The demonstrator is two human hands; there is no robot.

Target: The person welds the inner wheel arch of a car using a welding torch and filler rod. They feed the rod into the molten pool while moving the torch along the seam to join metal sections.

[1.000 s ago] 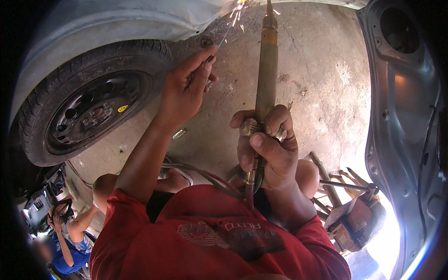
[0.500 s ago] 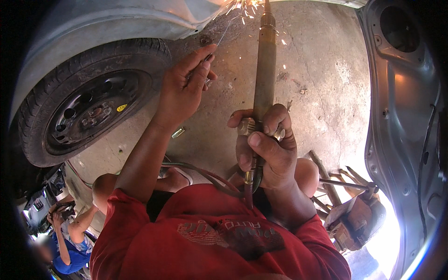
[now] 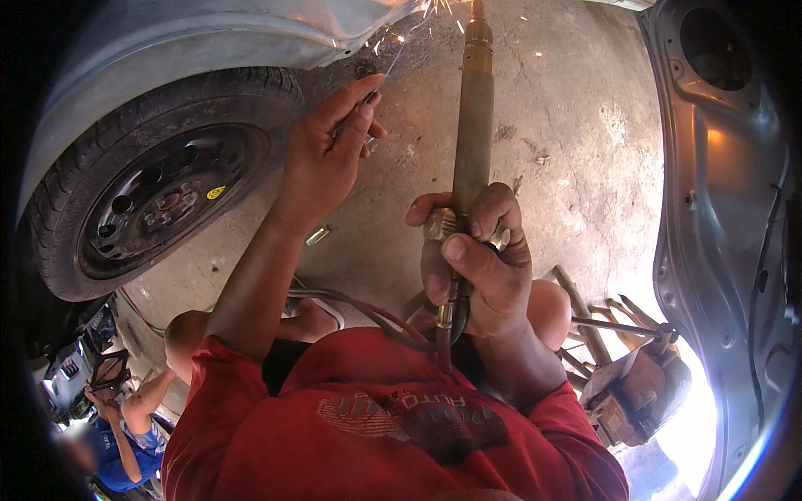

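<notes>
Head view: one torch (image 3: 474, 125) at one o'clock, long, straight, dull-sleeved, with two brassy knobs (image 3: 439, 224), the right hand's grip (image 3: 494, 280) wrapped round it; at eleven, the left hand (image 3: 328, 144) pinches one thin rod (image 3: 395, 60).

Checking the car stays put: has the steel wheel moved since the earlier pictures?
No: the steel wheel shows no shift against the shiny piece on the concrete floor.

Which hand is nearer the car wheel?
The left hand: pinching a thin rod, it is just right of the car wheel; the right hand, gripping the torch, is farther right.
</notes>
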